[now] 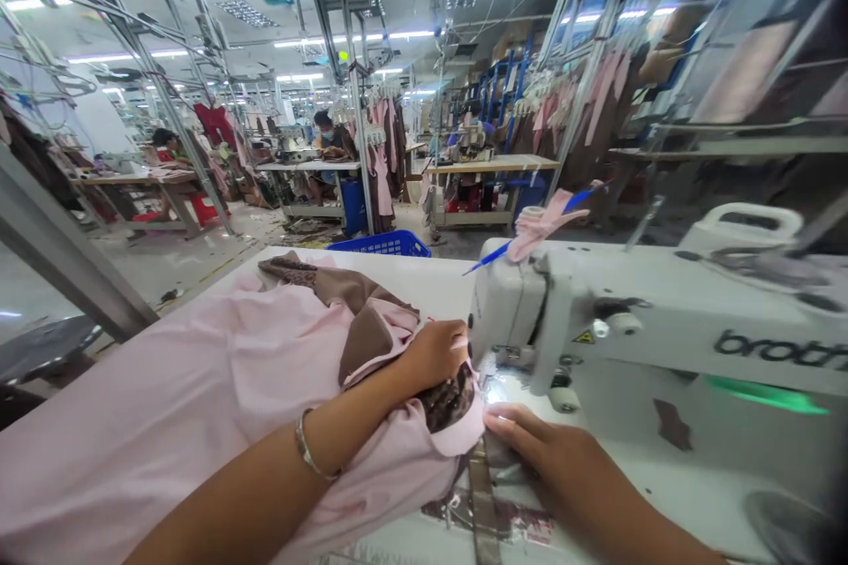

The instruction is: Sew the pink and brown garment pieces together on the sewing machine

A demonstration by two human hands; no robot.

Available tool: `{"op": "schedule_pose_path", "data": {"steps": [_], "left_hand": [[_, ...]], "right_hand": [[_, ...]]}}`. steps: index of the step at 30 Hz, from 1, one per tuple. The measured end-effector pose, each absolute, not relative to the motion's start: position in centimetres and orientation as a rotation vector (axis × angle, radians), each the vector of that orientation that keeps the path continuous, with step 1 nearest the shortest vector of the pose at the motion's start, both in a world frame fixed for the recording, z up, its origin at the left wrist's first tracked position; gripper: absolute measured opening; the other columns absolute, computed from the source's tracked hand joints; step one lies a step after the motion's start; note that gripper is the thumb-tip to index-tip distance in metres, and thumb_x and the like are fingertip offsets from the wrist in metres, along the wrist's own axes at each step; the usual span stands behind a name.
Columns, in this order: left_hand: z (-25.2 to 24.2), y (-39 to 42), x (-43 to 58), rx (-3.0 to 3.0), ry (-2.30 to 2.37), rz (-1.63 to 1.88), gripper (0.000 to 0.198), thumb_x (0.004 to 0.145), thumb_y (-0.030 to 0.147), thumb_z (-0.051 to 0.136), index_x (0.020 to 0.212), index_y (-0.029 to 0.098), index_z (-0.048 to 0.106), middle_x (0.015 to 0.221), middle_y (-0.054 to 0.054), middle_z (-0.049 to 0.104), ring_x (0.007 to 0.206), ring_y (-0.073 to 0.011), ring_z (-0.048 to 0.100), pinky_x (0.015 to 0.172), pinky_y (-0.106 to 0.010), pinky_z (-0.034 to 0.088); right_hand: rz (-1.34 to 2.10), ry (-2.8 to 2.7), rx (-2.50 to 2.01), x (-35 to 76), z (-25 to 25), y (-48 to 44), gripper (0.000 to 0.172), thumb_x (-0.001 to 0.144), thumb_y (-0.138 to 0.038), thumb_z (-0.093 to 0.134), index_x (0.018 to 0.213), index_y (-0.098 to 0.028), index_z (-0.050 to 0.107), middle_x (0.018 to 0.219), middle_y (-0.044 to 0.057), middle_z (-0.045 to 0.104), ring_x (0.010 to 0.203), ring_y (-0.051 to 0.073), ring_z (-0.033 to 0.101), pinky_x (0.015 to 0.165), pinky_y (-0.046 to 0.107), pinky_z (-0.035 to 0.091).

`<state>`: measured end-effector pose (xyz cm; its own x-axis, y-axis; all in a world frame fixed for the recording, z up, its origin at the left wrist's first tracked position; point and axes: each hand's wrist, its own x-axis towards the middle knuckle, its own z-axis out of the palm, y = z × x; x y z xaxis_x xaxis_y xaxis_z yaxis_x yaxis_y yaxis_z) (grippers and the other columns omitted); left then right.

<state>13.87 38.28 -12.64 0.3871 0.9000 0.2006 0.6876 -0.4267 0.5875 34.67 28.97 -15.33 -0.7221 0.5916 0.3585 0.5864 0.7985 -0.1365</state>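
A pink garment (265,362) with brown and dark lace parts (450,402) spreads over the left of the white sewing table and reaches the sewing machine (616,309). My left hand (434,357) is closed on the garment's edge, just left of the needle area; its fingertips are partly hidden by the machine head. At the curved pink edge in front of the lit needle area, my right hand (540,441) pinches the cloth with thumb and fingers. The needle and presser foot are hard to make out in the glare.
A blue pen (488,258) and pink cloth scraps (540,225) sit atop the machine head. Behind the table stands a blue basket (397,241). A brown scrap (672,424) lies under the machine arm. A metal post (59,256) slants at left; people work at tables beyond.
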Motion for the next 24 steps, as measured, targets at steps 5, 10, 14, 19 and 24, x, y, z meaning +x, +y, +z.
{"op": "schedule_pose_path", "data": {"steps": [5,10,14,19,24], "left_hand": [[-11.2,37.3,13.1,2.213,1.302,0.733,0.013,0.074,0.010,0.051,0.076,0.013,0.063,0.067,0.001,0.061,0.069,-0.0150,0.052,0.067,-0.024,0.040],[-9.7,35.1,12.4,2.188,1.272,0.744,0.013,0.079,0.019,0.052,0.077,0.014,0.063,0.072,-0.001,0.064,0.071,-0.0164,0.055,0.067,-0.024,0.039],[-8.8,31.9,12.2,2.137,1.332,0.783,0.014,0.082,0.022,0.053,0.074,0.014,0.061,0.072,-0.002,0.063,0.071,-0.0172,0.056,0.064,-0.025,0.037],[-6.6,23.8,10.2,2.114,1.272,1.006,0.024,0.094,0.031,0.046,0.084,0.016,0.062,0.081,-0.002,0.064,0.079,-0.0165,0.057,0.073,-0.026,0.039],[-8.1,16.1,6.4,2.157,1.115,1.239,0.015,0.093,0.022,0.050,0.090,0.018,0.063,0.092,-0.006,0.065,0.092,-0.0180,0.058,0.086,-0.027,0.043]], "right_hand": [[0.053,-2.624,-1.007,34.1,-14.7,28.7,0.061,0.068,0.004,0.040,0.122,-0.018,0.056,0.123,0.009,0.066,0.089,0.021,0.070,0.072,0.029,0.055],[0.147,-2.610,-1.060,34.0,-14.3,28.6,0.064,0.061,0.001,0.044,0.121,-0.020,0.056,0.121,0.007,0.065,0.092,0.021,0.067,0.073,0.028,0.052],[0.263,-2.532,-1.065,34.2,-13.9,28.2,0.057,0.063,0.000,0.045,0.115,-0.020,0.059,0.115,0.007,0.066,0.090,0.021,0.067,0.075,0.030,0.050],[0.412,-2.230,-1.145,32.5,-12.6,25.0,0.029,0.090,-0.023,0.051,0.118,-0.020,0.056,0.106,0.007,0.068,0.090,0.020,0.067,0.074,0.028,0.052],[0.602,-2.148,-0.983,27.9,-13.2,20.1,0.017,0.093,-0.032,0.051,0.094,-0.019,0.062,0.074,-0.001,0.068,0.063,0.015,0.065,0.056,0.019,0.051]]}}
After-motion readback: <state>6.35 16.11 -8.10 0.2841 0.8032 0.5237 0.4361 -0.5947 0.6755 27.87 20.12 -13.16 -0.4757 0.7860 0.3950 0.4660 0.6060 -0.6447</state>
